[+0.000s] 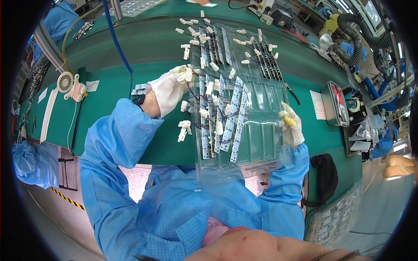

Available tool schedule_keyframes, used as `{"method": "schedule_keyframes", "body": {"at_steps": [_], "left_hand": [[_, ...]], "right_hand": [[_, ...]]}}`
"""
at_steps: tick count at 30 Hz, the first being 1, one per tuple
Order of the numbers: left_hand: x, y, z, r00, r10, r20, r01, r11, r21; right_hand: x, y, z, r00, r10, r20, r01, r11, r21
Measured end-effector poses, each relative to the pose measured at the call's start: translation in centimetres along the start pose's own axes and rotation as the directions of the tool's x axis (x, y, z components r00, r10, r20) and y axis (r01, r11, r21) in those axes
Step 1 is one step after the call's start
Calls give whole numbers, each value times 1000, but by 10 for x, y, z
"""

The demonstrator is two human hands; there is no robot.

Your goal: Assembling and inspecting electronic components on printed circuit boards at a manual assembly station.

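A clear plastic tray (265,141) with moulded compartments is in front of me, its near edge jutting past the table edge over my lap. On its near left part lie several LED circuit strips (238,117) with dark wires and white connectors (184,128), some hanging over the left side. My left hand (169,92), in a white glove, is closed at the tray's left edge beside the connectors; its fingertips are partly hidden. My right hand (291,126), gloved with yellowish fingertips, grips the right edge. More strips (267,61) lie in the far part.
On the green table (109,76) at left stand a small white fan (69,85) and long white strips (48,114). Dark-handled pliers (293,94) lie right of the tray. Further right are a printed sheet (318,105), a metal box (335,103) and a black cloth item (323,178).
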State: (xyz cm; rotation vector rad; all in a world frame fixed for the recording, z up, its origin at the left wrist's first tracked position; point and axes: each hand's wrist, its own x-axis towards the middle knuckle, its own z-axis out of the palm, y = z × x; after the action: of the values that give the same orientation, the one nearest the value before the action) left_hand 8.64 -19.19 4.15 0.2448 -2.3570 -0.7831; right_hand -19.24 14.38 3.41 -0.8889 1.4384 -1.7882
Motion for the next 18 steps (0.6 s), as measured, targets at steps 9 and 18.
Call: {"method": "schedule_keyframes", "body": {"at_steps": [9,18], "left_hand": [[-3,1,3,998,-48,41,53,989,-138],[51,-57,-29,932,-337,135,325,611,-722]], "right_hand": [[-2,-3,-2,1000,-6,2,6,998,63],[61,-80,16,985,148,-84,-153,986,-63]]}}
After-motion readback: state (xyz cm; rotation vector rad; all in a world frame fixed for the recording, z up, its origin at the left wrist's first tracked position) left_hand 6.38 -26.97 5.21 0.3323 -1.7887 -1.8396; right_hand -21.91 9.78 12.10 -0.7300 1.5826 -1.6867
